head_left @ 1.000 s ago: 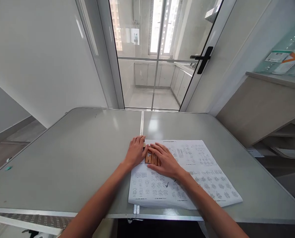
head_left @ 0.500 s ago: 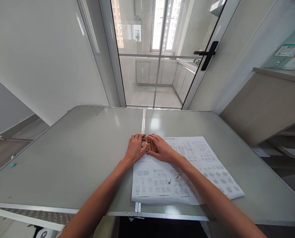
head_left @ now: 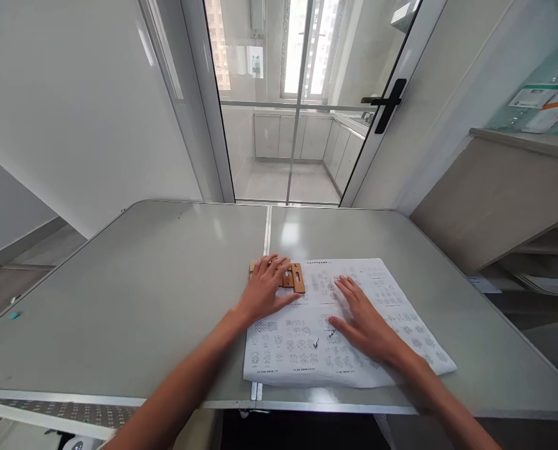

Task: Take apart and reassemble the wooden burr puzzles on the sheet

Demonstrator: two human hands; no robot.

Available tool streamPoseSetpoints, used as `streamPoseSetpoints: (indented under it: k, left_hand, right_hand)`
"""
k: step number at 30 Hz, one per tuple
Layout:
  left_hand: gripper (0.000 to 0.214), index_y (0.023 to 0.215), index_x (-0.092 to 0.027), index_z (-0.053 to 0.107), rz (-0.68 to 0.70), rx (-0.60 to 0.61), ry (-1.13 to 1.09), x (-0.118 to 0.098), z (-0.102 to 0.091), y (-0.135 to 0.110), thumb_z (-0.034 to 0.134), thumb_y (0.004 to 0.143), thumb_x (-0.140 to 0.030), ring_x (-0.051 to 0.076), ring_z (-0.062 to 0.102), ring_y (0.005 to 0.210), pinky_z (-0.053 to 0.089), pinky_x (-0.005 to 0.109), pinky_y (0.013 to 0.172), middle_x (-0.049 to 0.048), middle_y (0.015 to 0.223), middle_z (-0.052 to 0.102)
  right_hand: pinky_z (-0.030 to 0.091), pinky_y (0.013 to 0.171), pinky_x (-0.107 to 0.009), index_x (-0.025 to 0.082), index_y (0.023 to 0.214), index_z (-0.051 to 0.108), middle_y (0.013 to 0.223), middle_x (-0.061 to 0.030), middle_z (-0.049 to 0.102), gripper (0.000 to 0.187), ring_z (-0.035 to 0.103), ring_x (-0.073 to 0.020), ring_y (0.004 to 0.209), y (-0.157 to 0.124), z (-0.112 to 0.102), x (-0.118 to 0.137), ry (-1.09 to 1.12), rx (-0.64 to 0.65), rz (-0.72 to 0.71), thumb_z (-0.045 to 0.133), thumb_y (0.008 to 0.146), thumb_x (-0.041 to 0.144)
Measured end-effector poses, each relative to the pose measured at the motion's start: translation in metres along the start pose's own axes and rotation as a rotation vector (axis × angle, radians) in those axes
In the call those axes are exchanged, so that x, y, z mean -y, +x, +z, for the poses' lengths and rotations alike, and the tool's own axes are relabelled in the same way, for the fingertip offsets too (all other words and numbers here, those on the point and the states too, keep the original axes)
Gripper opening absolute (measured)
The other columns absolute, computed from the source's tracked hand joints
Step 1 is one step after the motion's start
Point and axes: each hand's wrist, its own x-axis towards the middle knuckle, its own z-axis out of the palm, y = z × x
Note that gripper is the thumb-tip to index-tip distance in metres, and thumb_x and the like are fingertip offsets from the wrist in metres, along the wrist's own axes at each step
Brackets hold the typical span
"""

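Several flat brown wooden pieces [head_left: 298, 278] with cut-out slots lie at the top left of a large printed sheet [head_left: 279, 369], partly past its edge. My left hand [head_left: 267, 289] rests over them with its fingers spread, covering much of the group. Whether it presses on a piece I cannot tell. My right hand [head_left: 360, 319] is open over the middle of the sheet, fingers stretched out, apart from the wooden pieces. Rows of small line drawings and a few dark handwritten ticks show on the paper.
The grey-green table [head_left: 142, 300] has a metal seam down its middle. A glass door [head_left: 292, 150] with a black handle [head_left: 388, 103] stands behind it. A shelf [head_left: 517, 140] on the right bears plastic bottles [head_left: 536, 103]. A small teal bit [head_left: 15, 315] lies near the left edge.
My right hand has left the wooden pieces and moved right and nearer over the sheet, its fingers stretched out. My left hand has spread over the pieces, which show more now.
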Motion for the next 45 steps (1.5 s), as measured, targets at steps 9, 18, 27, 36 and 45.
streamPoseSetpoints:
  k: [9, 18, 27, 36, 45]
  left_hand:
    - [0.052, 0.139, -0.032, 0.062, 0.034, 0.062, -0.031, 0.000, 0.001, 0.001, 0.074, 0.092, -0.050, 0.033, 0.046, 0.146, 0.032, 0.060, 0.125, 0.0039, 0.138, 0.070]
    - [0.056, 0.143, -0.029, 0.054, 0.014, 0.017, -0.038, 0.005, -0.011, 0.005, 0.073, 0.093, -0.049, 0.032, 0.047, 0.144, 0.039, 0.055, 0.120, 0.0076, 0.145, 0.064]
    - [0.086, 0.157, -0.029, 0.036, -0.147, 0.125, -0.029, 0.041, -0.037, -0.015, 0.077, 0.086, -0.056, 0.036, 0.048, 0.143, 0.044, 0.055, 0.116, 0.0129, 0.155, 0.051]
    - [0.086, 0.147, -0.027, 0.050, -0.134, 0.141, 0.137, 0.056, -0.046, 0.006, 0.077, 0.078, -0.071, 0.039, 0.058, 0.128, 0.045, 0.057, 0.110, 0.0132, 0.141, 0.062]
    - [0.081, 0.135, -0.029, 0.058, -0.121, 0.297, 0.153, 0.060, -0.044, 0.024, 0.066, 0.076, -0.084, 0.026, 0.074, 0.090, 0.057, 0.039, 0.077, 0.0078, 0.141, 0.060]
  right_hand:
    - [0.031, 0.127, -0.063, 0.033, 0.167, 0.022, 0.177, -0.0066, 0.016, 0.078, 0.015, -0.0345, 0.163, -0.032, 0.006, 0.019, 0.040, -0.030, 0.046, 0.055, 0.102, 0.058]
    - [0.039, 0.123, -0.064, 0.032, 0.162, 0.034, 0.174, -0.0047, 0.027, 0.064, 0.024, -0.0346, 0.161, -0.071, 0.002, 0.005, 0.031, -0.149, 0.189, 0.048, 0.104, 0.058]
    - [0.045, 0.120, -0.064, 0.033, 0.155, 0.046, 0.166, -0.0044, 0.044, 0.056, 0.037, -0.0344, 0.155, -0.067, -0.004, -0.002, 0.059, -0.217, 0.154, 0.050, 0.104, 0.055]
    - [0.043, 0.122, -0.063, 0.030, 0.152, 0.051, 0.167, -0.0037, 0.044, 0.052, 0.038, -0.0330, 0.155, -0.066, -0.004, -0.003, 0.036, -0.207, 0.149, 0.049, 0.105, 0.053]
    - [0.042, 0.122, -0.063, 0.030, 0.147, 0.057, 0.164, -0.0039, 0.047, 0.047, 0.040, -0.0337, 0.154, -0.064, -0.006, 0.000, 0.072, -0.224, 0.152, 0.051, 0.105, 0.050]
